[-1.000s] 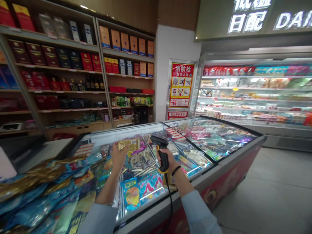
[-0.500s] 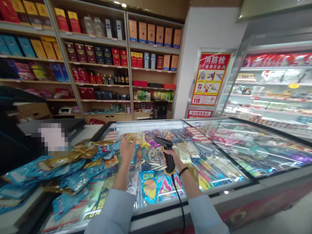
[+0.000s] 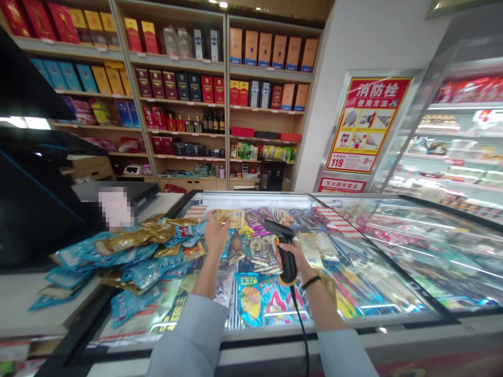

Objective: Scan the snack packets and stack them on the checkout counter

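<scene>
My right hand (image 3: 295, 259) is closed around the grip of a black barcode scanner (image 3: 288, 262) with orange trim, its cable hanging down towards me. The scanner's head is turned to the left. A gold snack packet (image 3: 234, 216), its barcode towards me, is pinched in my left hand (image 3: 217, 233); the hand partly covers it. Left of that hand, a heap of blue packets (image 3: 145, 269) and gold packets (image 3: 126, 243) spreads over the counter edge and the glass lid of a chest freezer (image 3: 231, 340). Wrapped ice creams (image 3: 249, 298) show through the glass.
A dark monitor or till (image 3: 31, 199) rises at the left, beside a black box-like device (image 3: 145, 191) with a blurred patch. Shelves of boxed bottles (image 3: 168, 86) line the back. A lit display fridge (image 3: 451, 152) stands at right.
The whole view has shifted, so everything appears farther right and more of the monitor shows. Both hands keep their holds, with the scanner and gold packet about as far apart as before.
</scene>
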`<state>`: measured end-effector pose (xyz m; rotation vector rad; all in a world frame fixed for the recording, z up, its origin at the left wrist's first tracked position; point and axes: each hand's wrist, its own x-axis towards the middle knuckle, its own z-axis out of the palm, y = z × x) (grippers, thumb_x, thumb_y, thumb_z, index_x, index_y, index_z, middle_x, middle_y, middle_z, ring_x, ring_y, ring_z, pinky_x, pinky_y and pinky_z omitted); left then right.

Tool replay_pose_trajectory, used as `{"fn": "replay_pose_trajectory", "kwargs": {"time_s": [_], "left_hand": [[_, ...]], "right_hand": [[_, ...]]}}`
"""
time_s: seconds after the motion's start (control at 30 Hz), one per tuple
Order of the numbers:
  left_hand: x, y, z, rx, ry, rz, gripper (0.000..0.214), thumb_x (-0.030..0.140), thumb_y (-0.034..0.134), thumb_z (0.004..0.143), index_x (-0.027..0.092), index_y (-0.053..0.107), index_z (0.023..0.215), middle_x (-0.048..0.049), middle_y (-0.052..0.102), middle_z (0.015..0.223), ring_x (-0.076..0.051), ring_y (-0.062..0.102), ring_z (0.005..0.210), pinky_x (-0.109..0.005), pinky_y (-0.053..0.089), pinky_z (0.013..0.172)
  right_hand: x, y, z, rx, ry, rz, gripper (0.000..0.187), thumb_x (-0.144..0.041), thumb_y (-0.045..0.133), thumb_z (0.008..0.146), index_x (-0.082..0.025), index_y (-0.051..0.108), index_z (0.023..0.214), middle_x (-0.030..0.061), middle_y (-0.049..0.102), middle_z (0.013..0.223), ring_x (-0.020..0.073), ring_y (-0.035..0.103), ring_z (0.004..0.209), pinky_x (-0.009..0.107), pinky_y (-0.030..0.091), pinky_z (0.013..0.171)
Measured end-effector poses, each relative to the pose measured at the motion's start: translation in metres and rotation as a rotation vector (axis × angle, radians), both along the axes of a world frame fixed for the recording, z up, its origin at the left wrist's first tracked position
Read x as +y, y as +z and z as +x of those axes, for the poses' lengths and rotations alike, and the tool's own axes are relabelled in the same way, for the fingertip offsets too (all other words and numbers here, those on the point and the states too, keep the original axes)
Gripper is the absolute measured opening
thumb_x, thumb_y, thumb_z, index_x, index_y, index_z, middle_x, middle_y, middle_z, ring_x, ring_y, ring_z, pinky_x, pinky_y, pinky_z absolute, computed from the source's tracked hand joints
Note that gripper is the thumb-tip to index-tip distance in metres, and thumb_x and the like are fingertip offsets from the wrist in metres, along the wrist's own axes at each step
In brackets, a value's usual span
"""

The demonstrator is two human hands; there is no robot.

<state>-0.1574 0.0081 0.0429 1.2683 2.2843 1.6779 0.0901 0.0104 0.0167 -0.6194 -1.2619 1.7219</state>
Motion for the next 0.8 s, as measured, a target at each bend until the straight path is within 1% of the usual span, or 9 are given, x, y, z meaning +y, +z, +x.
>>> {"fn": "replay_pose_trajectory", "kwargs": {"time_s": [0.37,0.5,0.57,0.7,0.8], "left_hand": [[0.001,-0.004,0.001,-0.025,-0.031,0.027,0.047,0.032,0.066,0.078,0.020,0.046,0.119,-0.0085,0.069,0.092,-0.025,0.067,0.089,-0.033,0.048,0.078],[0.002,-0.007,0.002,-0.078,-0.062,0.083,0.046,0.029,0.067,0.077,0.021,0.048,0.117,-0.0087,0.069,0.096,-0.025,0.067,0.092,-0.033,0.048,0.080],[0.001,-0.007,0.004,-0.124,-0.096,0.142,0.046,0.029,0.069,0.075,0.021,0.048,0.116,-0.0079,0.069,0.097,-0.024,0.067,0.092,-0.032,0.049,0.081],[-0.007,-0.001,0.004,-0.204,-0.166,0.245,0.047,0.028,0.071,0.073,0.021,0.048,0.114,-0.0061,0.069,0.097,-0.021,0.067,0.091,-0.031,0.049,0.083],[-0.020,0.009,-0.009,-0.214,-0.154,0.283,0.047,0.026,0.071,0.073,0.020,0.047,0.113,-0.0065,0.069,0.098,-0.020,0.067,0.093,-0.031,0.049,0.085]], "right_hand": [[-0.004,0.001,0.000,-0.038,0.012,0.021,0.029,-0.040,0.069,0.065,-0.018,0.056,0.079,-0.0029,0.056,0.046,0.0118,0.049,0.031,0.020,0.038,0.030],[-0.004,0.002,0.001,-0.034,0.060,0.025,0.031,-0.040,0.069,0.066,-0.018,0.056,0.083,-0.0030,0.056,0.047,0.0117,0.050,0.032,0.020,0.038,0.031],[-0.005,0.003,0.002,-0.015,0.094,0.026,0.031,-0.040,0.069,0.066,-0.018,0.056,0.084,-0.0028,0.056,0.048,0.0118,0.049,0.032,0.021,0.038,0.031],[-0.010,0.008,0.003,0.023,0.104,0.028,0.029,-0.040,0.068,0.068,-0.019,0.056,0.085,-0.0029,0.055,0.049,0.0121,0.049,0.033,0.022,0.038,0.032],[-0.018,0.015,0.003,0.008,0.094,0.017,0.026,-0.039,0.067,0.069,-0.019,0.057,0.084,-0.0022,0.055,0.050,0.0129,0.049,0.035,0.024,0.038,0.033]]}}
